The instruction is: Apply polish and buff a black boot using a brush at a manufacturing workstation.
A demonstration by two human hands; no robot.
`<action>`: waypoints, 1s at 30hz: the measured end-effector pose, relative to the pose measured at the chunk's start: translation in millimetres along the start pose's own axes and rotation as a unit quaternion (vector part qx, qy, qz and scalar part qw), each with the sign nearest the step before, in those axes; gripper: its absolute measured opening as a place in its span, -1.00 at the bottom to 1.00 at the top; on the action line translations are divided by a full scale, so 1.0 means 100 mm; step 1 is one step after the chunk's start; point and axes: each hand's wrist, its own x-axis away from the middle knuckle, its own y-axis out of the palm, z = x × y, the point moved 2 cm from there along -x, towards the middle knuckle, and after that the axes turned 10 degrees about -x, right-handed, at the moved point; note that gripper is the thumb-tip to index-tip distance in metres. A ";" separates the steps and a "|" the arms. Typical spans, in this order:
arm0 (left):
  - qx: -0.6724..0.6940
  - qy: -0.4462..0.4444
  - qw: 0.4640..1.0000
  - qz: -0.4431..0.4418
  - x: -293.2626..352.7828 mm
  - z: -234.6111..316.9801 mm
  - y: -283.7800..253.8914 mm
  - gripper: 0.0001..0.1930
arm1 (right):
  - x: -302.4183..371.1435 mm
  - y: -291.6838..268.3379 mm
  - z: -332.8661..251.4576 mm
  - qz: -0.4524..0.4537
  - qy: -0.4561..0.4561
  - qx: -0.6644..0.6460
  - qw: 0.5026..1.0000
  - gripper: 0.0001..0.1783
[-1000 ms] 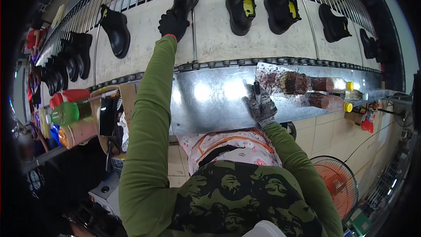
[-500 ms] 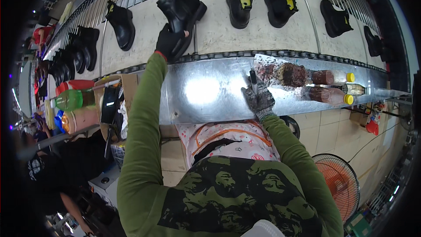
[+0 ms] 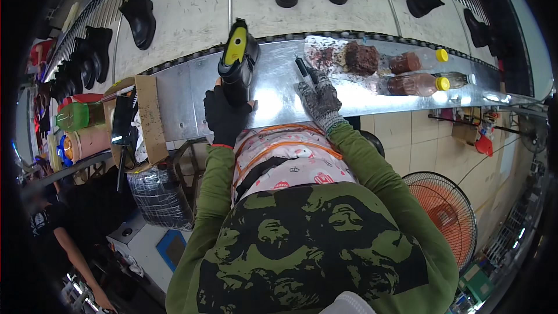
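While one long steel worktop (image 3: 360, 96) runs across the middle of the frame, a pale conveyor belt (image 3: 192, 17) lies above it carrying seven or more black boots well apart from each other: three at the upper left, four along the top. One orange fan (image 3: 444, 212) stands at the lower right. Two capped bottles (image 3: 415, 84) lie at the worktop's right end beside a dark brown block (image 3: 360, 58). One black boot with a yellow sole (image 3: 237, 64) stands on the worktop at upper centre. The left hand (image 3: 224, 117), in a black glove, reaches forward, fingers clenched around that boot's lower end. The right hand (image 3: 318, 99), in a grey glove, grips one black marker (image 3: 303, 70), tip pointing up-frame.
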 end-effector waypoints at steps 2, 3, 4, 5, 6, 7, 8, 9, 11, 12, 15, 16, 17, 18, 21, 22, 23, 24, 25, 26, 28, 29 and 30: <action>0.013 -0.019 0.997 -0.071 0.06 0.05 -0.07 -0.06 | 0.08 -0.06 0.12 -0.010 0.048 -0.002 0.999 -0.43; 0.061 -0.018 0.993 -0.101 0.07 0.01 -0.06 -0.06 | 0.14 -0.13 0.16 0.008 0.032 -0.011 0.999 -0.45; 0.109 -0.015 0.985 -0.130 0.05 -0.04 -0.05 -0.07 | 0.19 -0.19 0.18 0.042 0.072 -0.015 0.996 -0.45; 0.110 -0.011 0.985 -0.132 0.04 -0.07 -0.05 -0.07 | 0.24 -0.22 0.38 0.065 0.108 -0.115 0.985 -0.45; 0.150 -0.005 0.977 -0.151 0.03 -0.11 -0.04 -0.15 | 0.30 -0.24 0.57 0.089 0.142 -0.214 0.962 -0.44; 0.189 -0.004 0.967 -0.170 0.03 -0.18 -0.02 -0.23 | 0.35 -0.30 0.56 0.096 0.162 -0.225 0.956 -0.46; 0.189 -0.003 0.967 -0.172 0.02 -0.27 0.01 -0.23 | 0.41 -0.39 0.47 0.074 0.209 -0.260 0.940 -0.43; 0.259 -0.035 0.938 -0.226 0.00 -0.39 0.08 -0.29 | 0.49 -0.46 0.45 0.084 0.200 -0.297 0.930 -0.41; 0.367 -0.004 0.894 -0.256 -0.07 -0.60 0.23 -0.46 | 0.57 -0.64 0.13 0.067 0.222 -0.225 0.946 -0.34; 0.368 -0.005 0.894 -0.256 -0.08 -0.67 0.33 -0.46 | 0.60 -0.61 0.26 0.067 0.222 -0.223 0.947 -0.34; 0.471 -0.116 0.861 -0.156 -0.29 -0.45 0.28 -0.45 | 0.69 -0.61 0.71 0.147 -0.019 -0.027 0.989 -0.31; 0.471 -0.117 0.860 -0.156 -0.40 -0.31 0.21 -0.45 | 0.67 -0.64 0.60 0.146 -0.020 -0.026 0.989 -0.31; 0.516 -0.111 0.844 -0.100 -0.50 -0.20 0.15 -0.44 | 0.64 -0.69 0.39 0.121 0.116 -0.127 0.978 -0.33; 0.558 -0.104 0.822 -0.044 -0.60 -0.14 0.12 -0.41 | 0.65 -0.71 0.26 0.094 0.249 -0.225 0.937 -0.34; 0.653 -0.072 0.753 -0.027 -1.06 -0.11 0.26 -0.39 | 0.62 -0.72 0.19 0.082 0.259 -0.262 0.926 -0.34; 0.655 -0.072 0.752 -0.026 -1.22 -0.16 0.30 -0.39 | 0.62 -0.73 0.15 0.079 0.268 -0.288 0.916 -0.34; 0.702 -0.016 0.703 -0.113 -1.37 -0.18 0.33 -0.36 | 0.62 -0.73 0.08 0.077 0.267 -0.287 0.917 -0.34; 0.739 0.041 0.642 -0.199 -1.47 -0.20 0.35 -0.32 | 0.63 -0.74 0.01 0.075 0.275 -0.278 0.917 -0.33; 0.702 0.042 0.678 -0.213 -1.55 -0.14 0.35 -0.26 | 0.66 -0.76 -0.03 0.077 0.284 -0.270 0.917 -0.33; 0.703 0.043 0.677 -0.214 -1.61 -0.10 0.33 -0.26 | 0.68 -0.79 -0.02 0.079 0.285 -0.269 0.917 -0.33; 0.661 0.051 0.681 -0.311 -1.65 -0.02 0.36 -0.21 | 0.72 -0.85 -0.03 0.056 0.276 -0.270 0.921 -0.32; 0.661 0.050 0.680 -0.312 -1.65 0.01 0.40 -0.21 | 0.72 -0.90 -0.10 0.058 0.287 -0.243 0.925 -0.33; 0.643 0.017 0.697 -0.317 -1.63 0.04 0.45 -0.21 | 0.72 -0.93 -0.09 0.057 0.288 -0.243 0.925 -0.33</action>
